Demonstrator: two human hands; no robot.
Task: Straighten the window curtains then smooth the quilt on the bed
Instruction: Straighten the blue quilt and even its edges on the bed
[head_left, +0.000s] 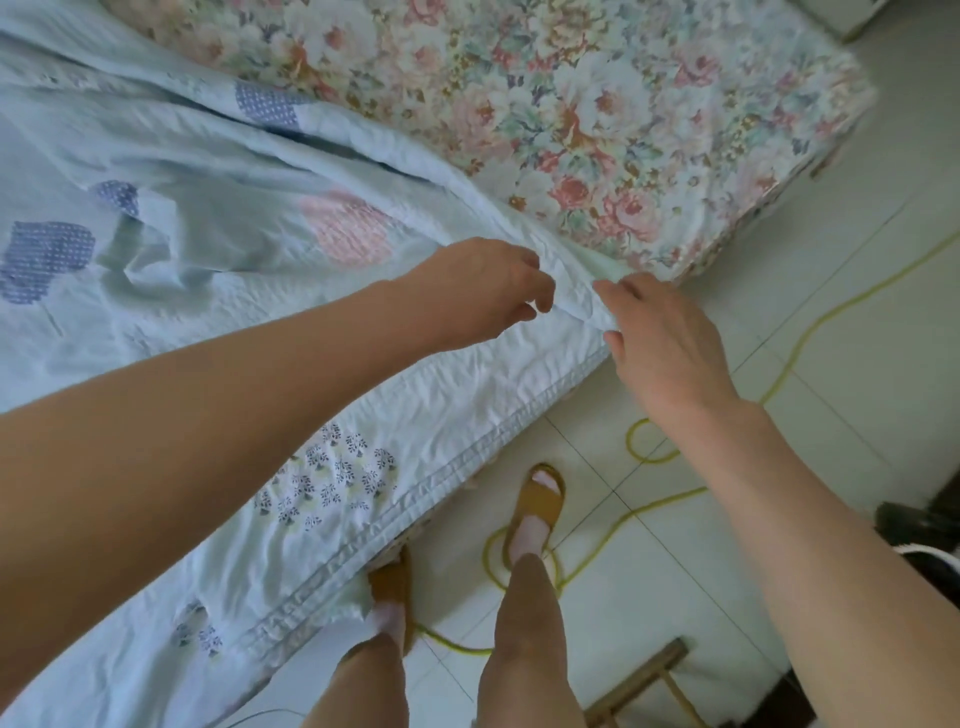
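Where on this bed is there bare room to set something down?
The flowered sheet beyond the quilt's bunched edge lies bare up to the bed corner. The quilt near the pink patch is flat too. Both hands, left hand and right hand, crowd the near corner.

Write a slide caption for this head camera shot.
Both hands, left hand and right hand, gather the pale blue quilt at the bed's edge.

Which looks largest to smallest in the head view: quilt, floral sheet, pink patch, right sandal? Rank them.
1. quilt
2. floral sheet
3. pink patch and right sandal: too alike to rank.
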